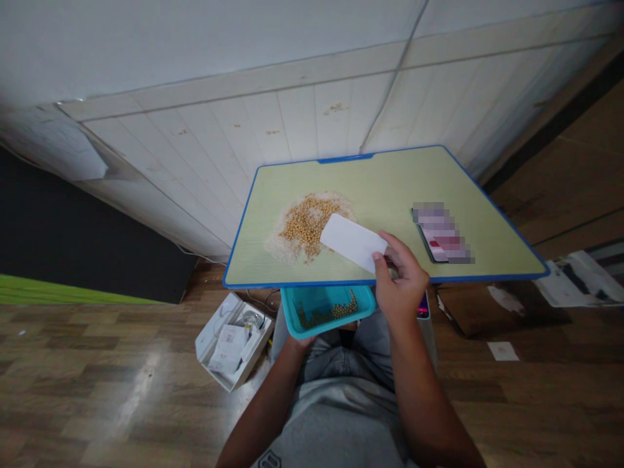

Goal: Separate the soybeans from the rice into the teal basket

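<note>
My right hand [402, 279] pinches a white card [353, 242] at its near corner, the card lying flat on the green table [390, 175] with its far end against a pile of yellow beans mixed with white grains [307, 224]. Below the table's near edge sits a teal tray [327, 311] with several yellow beans in it. My left hand [295, 340] is under the tray's left end, mostly hidden by it, apparently holding it up.
A phone-like object [442, 232] lies on the table's right side. On the wooden floor are an open white box [233, 341] at left, a brown cardboard piece [502, 309] and papers [580, 283] at right. A white panelled wall stands behind the table.
</note>
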A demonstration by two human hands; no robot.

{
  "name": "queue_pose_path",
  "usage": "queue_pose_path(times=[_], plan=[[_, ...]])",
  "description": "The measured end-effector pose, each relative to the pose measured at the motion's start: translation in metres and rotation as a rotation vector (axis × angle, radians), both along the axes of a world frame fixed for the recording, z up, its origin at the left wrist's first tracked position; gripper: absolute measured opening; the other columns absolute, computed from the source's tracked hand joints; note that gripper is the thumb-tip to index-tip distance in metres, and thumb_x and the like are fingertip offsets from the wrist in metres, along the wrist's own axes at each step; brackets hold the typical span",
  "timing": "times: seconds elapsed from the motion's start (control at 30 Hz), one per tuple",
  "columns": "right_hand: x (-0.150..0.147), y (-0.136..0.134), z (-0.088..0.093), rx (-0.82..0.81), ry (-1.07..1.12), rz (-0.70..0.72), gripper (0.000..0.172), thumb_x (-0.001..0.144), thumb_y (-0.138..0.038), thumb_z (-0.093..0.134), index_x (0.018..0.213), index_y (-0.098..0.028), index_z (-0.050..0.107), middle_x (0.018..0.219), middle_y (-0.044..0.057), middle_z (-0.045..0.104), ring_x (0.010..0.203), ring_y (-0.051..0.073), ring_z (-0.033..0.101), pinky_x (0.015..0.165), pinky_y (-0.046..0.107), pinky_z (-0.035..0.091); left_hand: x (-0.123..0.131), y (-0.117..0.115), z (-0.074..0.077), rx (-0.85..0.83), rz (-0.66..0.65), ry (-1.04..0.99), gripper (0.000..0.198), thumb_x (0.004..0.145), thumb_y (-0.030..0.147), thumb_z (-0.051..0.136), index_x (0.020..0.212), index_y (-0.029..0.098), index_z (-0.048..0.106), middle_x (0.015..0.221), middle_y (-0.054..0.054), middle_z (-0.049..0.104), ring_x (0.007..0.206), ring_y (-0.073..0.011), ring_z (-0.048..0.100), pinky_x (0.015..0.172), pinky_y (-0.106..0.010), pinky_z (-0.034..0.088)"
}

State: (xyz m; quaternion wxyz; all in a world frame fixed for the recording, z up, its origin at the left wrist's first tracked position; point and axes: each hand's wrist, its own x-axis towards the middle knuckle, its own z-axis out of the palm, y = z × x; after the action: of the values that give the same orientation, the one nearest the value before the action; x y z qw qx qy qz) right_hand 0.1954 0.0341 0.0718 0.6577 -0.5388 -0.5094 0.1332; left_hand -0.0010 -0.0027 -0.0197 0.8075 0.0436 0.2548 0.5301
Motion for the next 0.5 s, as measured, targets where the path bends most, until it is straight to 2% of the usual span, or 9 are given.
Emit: queue_pose_path(times=[0.1, 0.17, 0.2, 0.23, 0.3, 0.4, 0.43, 0.5], plan=[[-0.002, -0.001, 0.001, -0.005, -0.031, 0.034, 0.036, 0.099, -0.022, 0.068, 0.132, -0.027, 0.082, 0.117, 0.007, 0.088, 0.090, 0.020, 0.083, 0.076, 0.029, 0.067, 0.003, 0.005, -0.007, -0.107, 0.069, -0.025, 0.063, 0.112, 0.053, 0.033, 0.168, 0.030, 0.052, 0.179, 0.002, 0.048, 0.176, -0.0285, 0.025, 0.146, -0.058, 0.011], [-0.002, -0.002, 0.002, -0.007, -0.041, 0.056, 0.037, 0.099, -0.021, 0.068, 0.133, -0.028, 0.082, 0.119, 0.006, 0.088, 0.092, 0.019, 0.084, 0.077, 0.029, 0.067, 0.003, 0.008, -0.015, -0.136, 0.075, -0.059, 0.068, 0.112, 0.053, 0.033, 0.176, 0.030, 0.035, 0.184, 0.001, 0.037, 0.177, -0.0296, 0.022, 0.146, -0.060, 0.013], [-0.003, -0.003, 0.002, -0.005, -0.042, 0.063, 0.037, 0.099, -0.020, 0.069, 0.133, -0.028, 0.082, 0.119, 0.005, 0.088, 0.092, 0.019, 0.084, 0.078, 0.028, 0.067, 0.002, 0.009, -0.019, -0.142, 0.072, -0.076, 0.070, 0.112, 0.054, 0.034, 0.177, 0.030, 0.031, 0.184, 0.001, 0.035, 0.177, -0.0312, 0.021, 0.145, -0.063, 0.013], [-0.002, -0.003, 0.003, -0.005, -0.041, 0.067, 0.038, 0.099, -0.020, 0.069, 0.133, -0.029, 0.082, 0.118, 0.005, 0.088, 0.092, 0.019, 0.084, 0.078, 0.028, 0.067, 0.002, 0.009, -0.022, -0.137, 0.068, -0.089, 0.070, 0.112, 0.054, 0.034, 0.177, 0.029, 0.032, 0.185, 0.001, 0.034, 0.177, -0.0325, 0.020, 0.144, -0.065, 0.014], [-0.002, -0.003, 0.003, -0.004, -0.038, 0.070, 0.037, 0.098, -0.020, 0.069, 0.132, -0.028, 0.082, 0.117, 0.005, 0.088, 0.091, 0.019, 0.084, 0.078, 0.029, 0.067, -0.001, 0.008, -0.028, -0.097, 0.055, -0.112, 0.067, 0.111, 0.056, 0.032, 0.170, 0.027, 0.049, 0.182, 0.001, 0.042, 0.177, -0.0334, 0.020, 0.144, -0.065, 0.016], [-0.002, -0.003, 0.003, -0.003, -0.035, 0.068, 0.036, 0.098, -0.021, 0.070, 0.131, -0.026, 0.083, 0.116, 0.006, 0.088, 0.090, 0.019, 0.084, 0.077, 0.029, 0.067, -0.007, 0.004, -0.037, 0.002, -0.001, -0.142, 0.069, 0.111, 0.057, 0.025, 0.139, 0.027, 0.080, 0.163, -0.002, 0.068, 0.176, -0.0329, 0.024, 0.144, -0.066, 0.012], [-0.002, -0.003, 0.003, -0.003, -0.034, 0.067, 0.035, 0.098, -0.021, 0.070, 0.131, -0.026, 0.083, 0.116, 0.006, 0.088, 0.090, 0.019, 0.084, 0.077, 0.029, 0.067, -0.009, 0.004, -0.042, 0.028, -0.021, -0.148, 0.071, 0.111, 0.058, 0.023, 0.130, 0.028, 0.085, 0.154, -0.003, 0.075, 0.175, -0.0330, 0.027, 0.144, -0.068, 0.008], [-0.002, -0.003, 0.003, -0.008, -0.035, 0.065, 0.035, 0.098, -0.022, 0.070, 0.130, -0.026, 0.083, 0.117, 0.006, 0.088, 0.090, 0.019, 0.084, 0.077, 0.029, 0.068, -0.011, 0.003, -0.053, 0.036, -0.055, -0.132, 0.073, 0.112, 0.056, 0.021, 0.125, 0.028, 0.087, 0.137, -0.005, 0.084, 0.172, -0.0318, 0.035, 0.143, -0.068, 0.000]])
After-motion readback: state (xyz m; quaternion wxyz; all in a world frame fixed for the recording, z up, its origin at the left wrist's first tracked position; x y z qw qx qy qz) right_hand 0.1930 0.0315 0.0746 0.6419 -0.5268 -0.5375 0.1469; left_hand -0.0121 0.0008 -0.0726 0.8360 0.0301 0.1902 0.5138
